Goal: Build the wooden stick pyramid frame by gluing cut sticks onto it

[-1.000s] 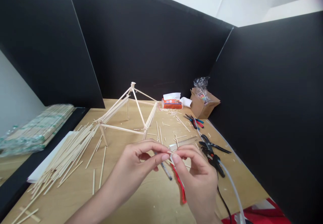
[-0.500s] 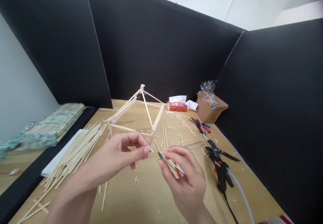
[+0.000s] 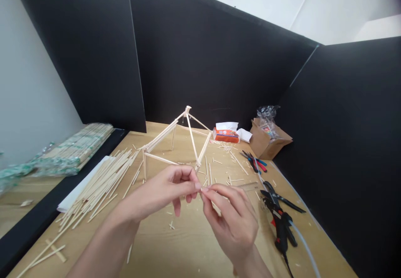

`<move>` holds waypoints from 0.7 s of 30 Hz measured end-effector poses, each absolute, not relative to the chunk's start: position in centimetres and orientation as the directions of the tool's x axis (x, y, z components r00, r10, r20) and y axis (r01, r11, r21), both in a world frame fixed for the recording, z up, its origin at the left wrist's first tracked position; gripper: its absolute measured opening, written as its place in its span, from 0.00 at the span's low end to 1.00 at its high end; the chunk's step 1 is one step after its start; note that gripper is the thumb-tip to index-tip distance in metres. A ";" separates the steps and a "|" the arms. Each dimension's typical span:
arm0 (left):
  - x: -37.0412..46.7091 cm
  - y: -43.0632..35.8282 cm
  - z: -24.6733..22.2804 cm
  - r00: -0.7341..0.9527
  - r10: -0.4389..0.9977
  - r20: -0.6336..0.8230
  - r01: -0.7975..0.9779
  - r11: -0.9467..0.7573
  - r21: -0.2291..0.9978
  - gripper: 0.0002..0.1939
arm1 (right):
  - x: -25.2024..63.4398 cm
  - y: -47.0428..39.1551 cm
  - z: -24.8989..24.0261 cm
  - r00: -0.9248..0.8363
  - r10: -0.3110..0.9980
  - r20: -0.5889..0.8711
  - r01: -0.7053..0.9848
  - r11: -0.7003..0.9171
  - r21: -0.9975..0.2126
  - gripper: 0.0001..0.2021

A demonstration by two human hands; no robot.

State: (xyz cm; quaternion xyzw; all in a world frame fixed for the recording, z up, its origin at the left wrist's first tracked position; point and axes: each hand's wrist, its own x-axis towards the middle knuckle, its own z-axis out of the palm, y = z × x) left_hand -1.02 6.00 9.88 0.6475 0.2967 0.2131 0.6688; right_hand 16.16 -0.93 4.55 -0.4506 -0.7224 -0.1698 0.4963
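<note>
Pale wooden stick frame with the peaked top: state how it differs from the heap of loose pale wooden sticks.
The pale wooden stick frame stands up on legs; the heap of loose pale wooden sticks lies low.
The frame's sticks meet at corners and a peak; the heap's lie side by side, roughly fanned.
The frame has open gaps; the heap is dense.
Both are made of thin, straight, pale sticks.

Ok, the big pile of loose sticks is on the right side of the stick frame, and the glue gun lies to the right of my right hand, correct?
Not quite: the head view shows the loose sticks left of the stick frame. The glue gun does lie right of your right hand.
</note>
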 end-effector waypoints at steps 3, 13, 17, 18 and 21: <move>-0.8 6.6 9.3 0.648 0.755 -0.103 0.146 0.009 0.989 0.11 | 16.5 0.5 4.2 -0.046 0.475 0.879 0.820 0.521 -0.238 0.12; 1.2 9.8 6.1 0.343 0.931 0.128 -0.110 -0.095 0.989 0.16 | 16.6 4.6 2.5 0.076 0.585 0.807 0.817 0.428 -0.387 0.08; 1.4 10.0 5.8 0.370 0.924 0.099 -0.191 -0.029 0.981 0.19 | 16.6 4.8 2.3 0.043 0.572 0.819 0.826 0.440 -0.351 0.08; 1.5 10.0 5.7 0.369 0.924 0.100 -0.205 -0.024 0.979 0.20 | 16.6 4.8 2.3 0.039 0.569 0.822 0.828 0.441 -0.345 0.07; 1.9 10.1 5.3 0.351 0.931 0.100 -0.234 -0.016 0.972 0.21 | 16.6 4.9 2.3 0.035 0.562 0.826 0.830 0.444 -0.337 0.07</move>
